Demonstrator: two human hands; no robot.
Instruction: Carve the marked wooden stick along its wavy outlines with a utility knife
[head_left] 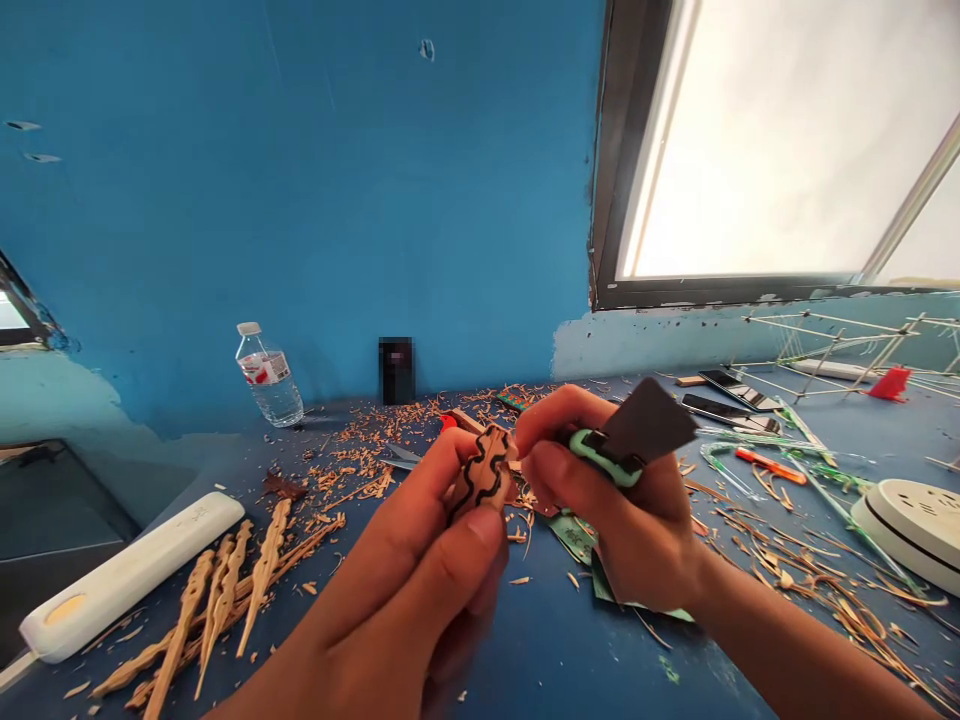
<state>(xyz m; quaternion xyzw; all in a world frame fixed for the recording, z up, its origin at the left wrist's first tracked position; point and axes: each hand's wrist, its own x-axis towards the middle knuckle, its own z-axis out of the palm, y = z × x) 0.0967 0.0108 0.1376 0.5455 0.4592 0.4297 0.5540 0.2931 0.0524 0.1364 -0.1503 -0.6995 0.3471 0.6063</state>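
My left hand (420,560) is closed around a small piece of carved wood (484,470) marked with wavy black lines, held up over the blue table. Close on its right, my right hand (622,500) is wrapped round a tool with a pale green edge (604,458); a dark flat rectangular part (651,430) rises from it. My right fingertips are beside the wood's upper end. The tool's working tip is hidden by my fingers. Green sheets (574,538) lie on the table under my right hand.
Carved wooden sticks (217,600) and a white bar (135,575) lie at left. A water bottle (270,375) and a dark object (397,370) stand at the wall. Shavings are scattered around. Phones (731,412), an orange pen (770,465), a round white device (915,530) and a stick frame (832,350) are right.
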